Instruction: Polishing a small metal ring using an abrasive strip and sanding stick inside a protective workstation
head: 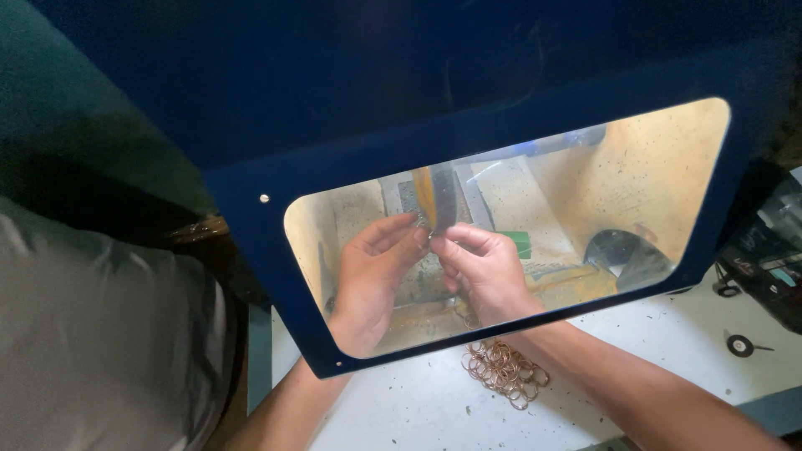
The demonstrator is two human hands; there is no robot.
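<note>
Behind a clear window in a dark blue guard (pixel 276 217), my left hand (pixel 372 271) and my right hand (pixel 484 271) meet fingertip to fingertip. Together they pinch a small thin metal ring (pixel 428 235) and hold it against a spinning brush wheel (pixel 439 199), orange and dark, just above the fingers. The ring is mostly hidden by my fingers. A pile of several copper-coloured rings (pixel 505 369) lies on the white table under my right forearm.
A person in a grey shirt (pixel 92 334) stands close at the left. A green block (pixel 522 244) and a dark round opening (pixel 622 250) sit inside the yellow-lit enclosure. A small black wheel (pixel 739 345) and dark equipment (pixel 773 250) are at the right.
</note>
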